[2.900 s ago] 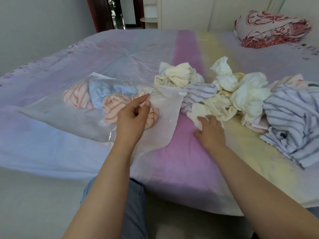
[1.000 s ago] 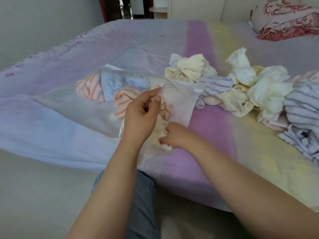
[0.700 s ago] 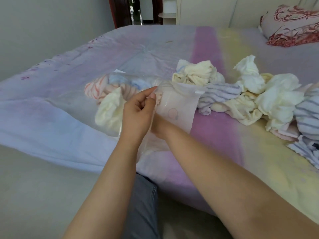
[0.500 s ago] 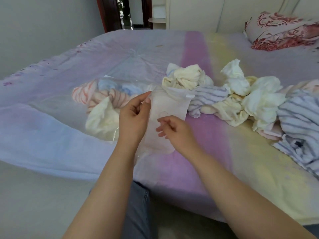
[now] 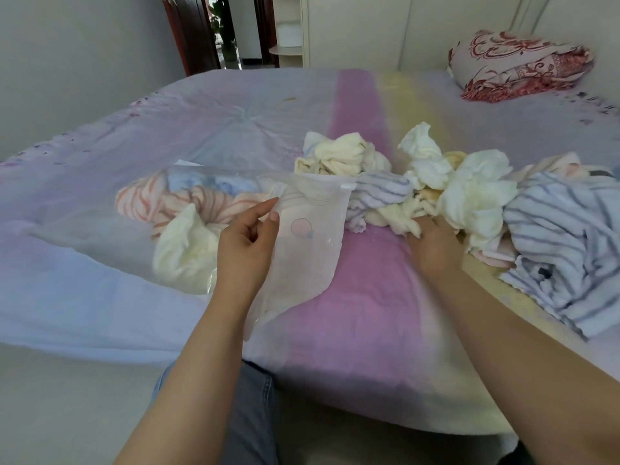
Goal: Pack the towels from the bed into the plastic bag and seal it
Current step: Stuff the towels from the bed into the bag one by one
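A clear plastic bag (image 5: 312, 250) lies on the bed (image 5: 362, 317), its mouth facing right. Inside it lie an orange-striped towel (image 5: 188, 203), a blue towel (image 5: 214, 184) and a cream towel (image 5: 186, 250). My left hand (image 5: 246, 245) pinches the upper edge of the bag's mouth and holds it up. My right hand (image 5: 432, 243) reaches into the pile of loose towels (image 5: 469, 196) to the right, fingers on a pale yellow towel (image 5: 399, 213). A grey-striped towel (image 5: 375, 193) lies just beyond the bag's mouth.
A big blue-striped towel (image 5: 570, 243) lies at the right edge of the pile. A red patterned folded quilt (image 5: 520, 65) sits at the far right corner. The near bed edge runs just in front of my knee (image 5: 248, 414). A doorway (image 5: 231, 28) is behind.
My right hand pushed a cream towel into the bag, drew out, then moved right to the loose pile. My left hand kept holding the bag's mouth.
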Demonstrator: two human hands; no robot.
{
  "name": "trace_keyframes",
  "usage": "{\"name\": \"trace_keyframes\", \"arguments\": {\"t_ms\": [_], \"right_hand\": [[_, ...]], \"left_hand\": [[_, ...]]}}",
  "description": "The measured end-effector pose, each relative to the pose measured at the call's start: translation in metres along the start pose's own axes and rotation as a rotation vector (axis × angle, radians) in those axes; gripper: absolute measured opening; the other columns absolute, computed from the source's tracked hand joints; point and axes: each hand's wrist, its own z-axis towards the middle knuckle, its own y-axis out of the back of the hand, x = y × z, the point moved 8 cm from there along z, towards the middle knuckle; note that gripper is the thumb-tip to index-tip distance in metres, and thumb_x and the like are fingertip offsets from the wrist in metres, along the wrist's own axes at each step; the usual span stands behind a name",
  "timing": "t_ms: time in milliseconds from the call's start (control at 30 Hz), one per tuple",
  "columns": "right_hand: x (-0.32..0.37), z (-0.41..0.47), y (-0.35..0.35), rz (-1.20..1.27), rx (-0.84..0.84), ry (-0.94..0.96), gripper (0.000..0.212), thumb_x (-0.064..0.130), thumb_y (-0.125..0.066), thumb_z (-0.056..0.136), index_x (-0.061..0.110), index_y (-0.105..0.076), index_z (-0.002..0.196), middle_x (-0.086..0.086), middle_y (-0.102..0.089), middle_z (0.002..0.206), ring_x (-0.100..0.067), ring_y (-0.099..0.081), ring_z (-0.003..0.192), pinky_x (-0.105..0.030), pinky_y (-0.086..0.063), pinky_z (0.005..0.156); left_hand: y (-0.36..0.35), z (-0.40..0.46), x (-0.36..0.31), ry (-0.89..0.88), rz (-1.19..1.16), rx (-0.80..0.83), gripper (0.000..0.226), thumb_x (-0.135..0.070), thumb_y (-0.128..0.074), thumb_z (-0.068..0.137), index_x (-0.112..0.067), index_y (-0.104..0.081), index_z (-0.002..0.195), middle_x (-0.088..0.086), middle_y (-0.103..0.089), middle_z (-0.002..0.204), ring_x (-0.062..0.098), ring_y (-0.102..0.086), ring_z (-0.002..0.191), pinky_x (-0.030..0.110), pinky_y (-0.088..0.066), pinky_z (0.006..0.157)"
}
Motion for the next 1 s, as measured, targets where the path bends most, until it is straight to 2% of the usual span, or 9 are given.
{"name": "trace_keyframes", "arguments": {"t_ms": [100,300,400,467,567,667,733,833,1000], "right_hand": [[0.029,-0.02,0.018,0.115,-0.15,0.159,0.022,0.023,-0.058,0.09,0.012,-0.072,0.103,-0.012,-0.055,0.111,-0.031,-0.056,0.101,-0.035,-0.05,0.072],[0.09,-0.061,0.057,0.422,-0.252,0.407,0.022,0.007,-0.059,0.087,0.011,-0.07,0.105,-0.001,-0.059,0.124,-0.018,-0.047,0.113,-0.027,-0.044,0.085],[0.116,-0.075,0.034,0.336,0.165,0.402,0.02,0.03,-0.059,0.091,0.012,-0.068,0.089,0.002,-0.066,0.092,-0.015,-0.056,0.088,-0.03,-0.044,0.076],[0.116,-0.089,0.004,0.181,0.558,0.288,0.046,0.049,-0.055,0.09,0.014,-0.048,0.062,0.004,-0.046,0.06,-0.011,-0.044,0.058,-0.029,-0.034,0.06],[0.115,-0.098,-0.001,0.096,0.654,0.218,0.052,0.059,-0.048,0.089,0.015,-0.043,0.062,0.004,-0.044,0.056,-0.011,-0.043,0.055,-0.029,-0.033,0.057],[0.118,-0.088,0.026,0.09,0.304,0.202,0.039,0.051,-0.045,0.093,0.017,-0.061,0.08,0.001,-0.063,0.074,-0.016,-0.062,0.073,-0.036,-0.047,0.065],[0.118,-0.085,0.046,-0.074,0.034,0.264,0.031,0.048,-0.056,0.087,0.023,-0.064,0.104,-0.002,-0.061,0.113,-0.023,-0.054,0.108,-0.039,-0.044,0.086],[0.088,-0.086,0.021,-0.147,0.39,0.059,0.088,0.065,-0.064,0.074,0.031,-0.025,0.146,-0.005,-0.011,0.157,-0.033,-0.018,0.141,-0.048,-0.025,0.109],[0.068,-0.111,-0.009,-0.134,0.626,0.014,0.121,0.07,-0.068,0.065,0.038,0.012,0.149,-0.005,0.013,0.16,-0.041,-0.008,0.143,-0.05,-0.023,0.112]], "left_hand": [[0.003,-0.002,0.003,0.008,-0.022,0.014,0.021,-0.036,-0.059,0.09,-0.045,-0.068,0.106,-0.002,-0.058,0.091,0.014,-0.056,0.085,0.045,-0.052,0.091],[0.017,0.001,0.0,-0.014,-0.078,0.047,0.023,-0.033,-0.061,0.088,-0.041,-0.071,0.108,-0.006,-0.069,0.111,0.011,-0.062,0.109,0.044,-0.047,0.103],[0.027,0.002,-0.001,-0.012,-0.051,0.055,0.024,-0.019,-0.059,0.093,-0.029,-0.071,0.111,-0.004,-0.069,0.119,0.013,-0.062,0.114,0.039,-0.046,0.104],[0.029,-0.001,-0.003,-0.028,0.062,0.066,0.021,-0.02,-0.058,0.093,-0.029,-0.069,0.109,-0.005,-0.068,0.116,0.012,-0.062,0.107,0.036,-0.048,0.1],[0.028,-0.013,-0.01,-0.129,0.452,0.059,0.035,-0.038,-0.057,0.086,-0.032,-0.062,0.12,-0.007,-0.057,0.119,0.017,-0.051,0.115,0.026,-0.039,0.1],[0.023,-0.034,-0.005,-0.171,0.877,0.072,0.064,-0.048,-0.054,0.081,-0.035,-0.039,0.142,-0.001,-0.033,0.149,0.028,-0.024,0.139,0.05,-0.021,0.112],[0.025,-0.048,0.01,-0.085,1.072,0.085,0.074,-0.045,-0.055,0.085,-0.04,-0.017,0.149,-0.003,-0.01,0.159,0.031,-0.002,0.147,0.064,-0.011,0.111],[0.037,-0.062,0.025,0.001,1.167,0.018,0.08,-0.032,-0.053,0.088,-0.045,-0.005,0.15,-0.007,0.001,0.162,0.031,0.007,0.148,0.072,-0.015,0.105],[0.047,-0.037,0.041,-0.082,1.067,0.095,0.071,-0.011,-0.044,0.093,-0.044,-0.016,0.149,-0.009,-0.014,0.161,0.026,-0.008,0.148,0.069,-0.031,0.103]]}}
